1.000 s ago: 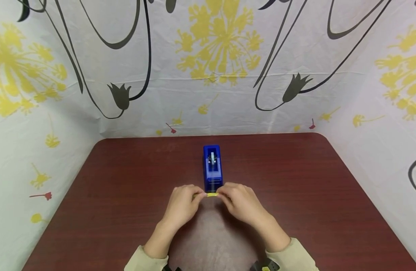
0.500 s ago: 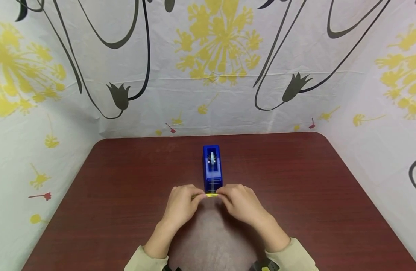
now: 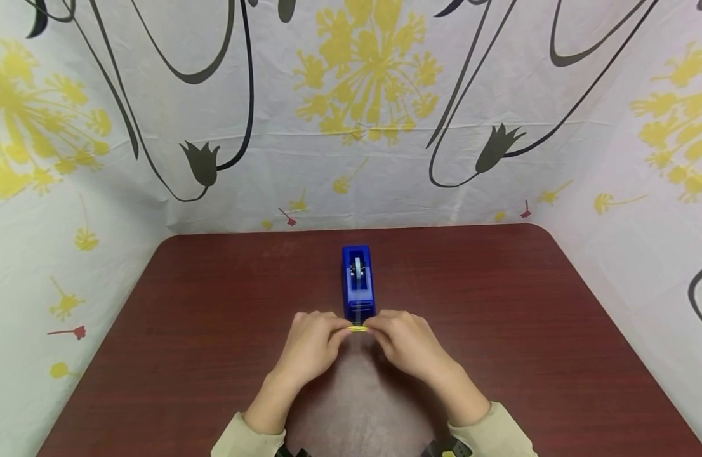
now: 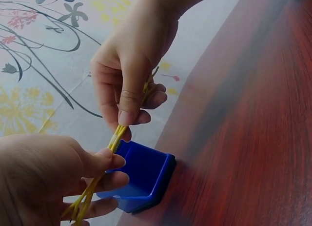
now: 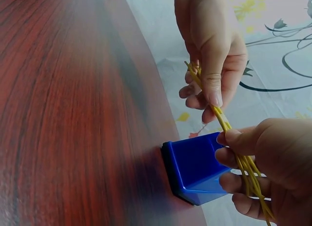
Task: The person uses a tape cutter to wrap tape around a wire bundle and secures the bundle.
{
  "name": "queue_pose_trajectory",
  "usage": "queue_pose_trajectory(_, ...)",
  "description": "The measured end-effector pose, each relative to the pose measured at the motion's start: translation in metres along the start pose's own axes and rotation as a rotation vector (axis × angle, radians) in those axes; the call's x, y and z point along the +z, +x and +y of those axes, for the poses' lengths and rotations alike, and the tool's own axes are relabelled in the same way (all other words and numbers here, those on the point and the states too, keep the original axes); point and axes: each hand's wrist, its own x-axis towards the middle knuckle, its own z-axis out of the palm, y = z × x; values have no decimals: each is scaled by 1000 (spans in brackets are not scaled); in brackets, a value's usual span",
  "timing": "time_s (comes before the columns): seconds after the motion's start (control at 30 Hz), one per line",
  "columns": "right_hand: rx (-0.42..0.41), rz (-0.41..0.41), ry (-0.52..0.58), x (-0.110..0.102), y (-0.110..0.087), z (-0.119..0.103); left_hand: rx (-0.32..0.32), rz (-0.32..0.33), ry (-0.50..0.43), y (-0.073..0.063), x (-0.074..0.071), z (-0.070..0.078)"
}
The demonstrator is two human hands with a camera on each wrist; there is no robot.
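A bundle of thin yellow wire-like strands (image 3: pixel 358 329) is stretched sideways between my two hands, at the near end of a blue tape dispenser (image 3: pixel 359 296). My left hand (image 3: pixel 308 346) pinches the bundle between thumb and fingers on the left. On the right, my right hand (image 3: pixel 408 346) pinches it the same way, leaving a short stretch bare between the fingertips. Loose strand ends fan out below the fingers in the right wrist view (image 5: pixel 251 179). A pale sheen, perhaps clear tape, lies on the bare stretch in the left wrist view; its exact hold is unclear.
The dispenser carries a tape roll (image 3: pixel 358 270) and stands on a dark red-brown wooden table (image 3: pixel 242 285). White cloth with yellow and grey flower prints (image 3: pixel 351 178) hangs behind the table and at both sides.
My left fingertips have shifted slightly to the right, nearer my right fingertips. My right hand stays in place, and the dispenser has not moved.
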Motion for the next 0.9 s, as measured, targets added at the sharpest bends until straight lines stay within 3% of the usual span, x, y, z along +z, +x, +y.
queue_pose_trajectory(0.6,96,-21,-25,1,4,-4,32,94,-39,0,4,-1)
queue_pose_trajectory(0.9,126,8,-15,1,5,-6,-11,83,-53,1,3,1)
